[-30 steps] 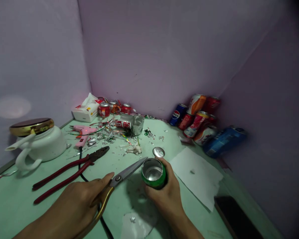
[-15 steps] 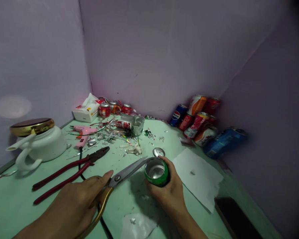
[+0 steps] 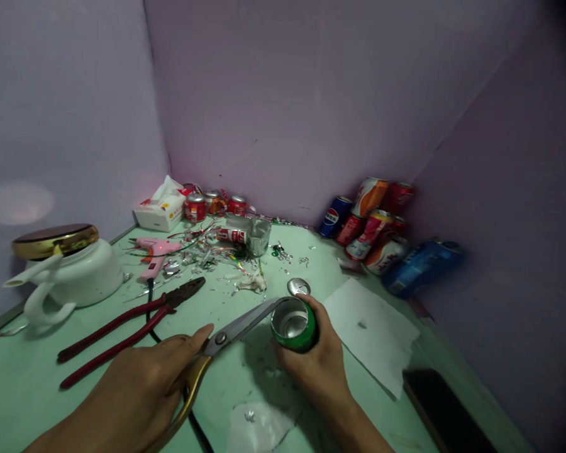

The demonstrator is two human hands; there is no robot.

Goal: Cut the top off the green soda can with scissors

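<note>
My left hand (image 3: 151, 377) is closed round the gold handles of a pair of scissors (image 3: 236, 330). The blades point right and up, with their tips at the rim of a green can (image 3: 304, 336). My right hand (image 3: 323, 358) wraps round the can from the right. The can's top is cut off and its silvery inside faces me. A loose round can lid (image 3: 299, 287) lies on the table just behind the can.
Red-handled pliers (image 3: 136, 327), a pink glue gun (image 3: 158, 251) and a white teapot (image 3: 85, 270) stand left. Metal scraps surround a cut can (image 3: 258, 238) behind. Stacked cans (image 3: 370, 233), white paper (image 3: 368, 333) and a dark phone-like slab (image 3: 446, 409) are right.
The whole view has shifted slightly, so things appear a little further left. My hands, the scissors and the green can keep nearly the same arrangement.
</note>
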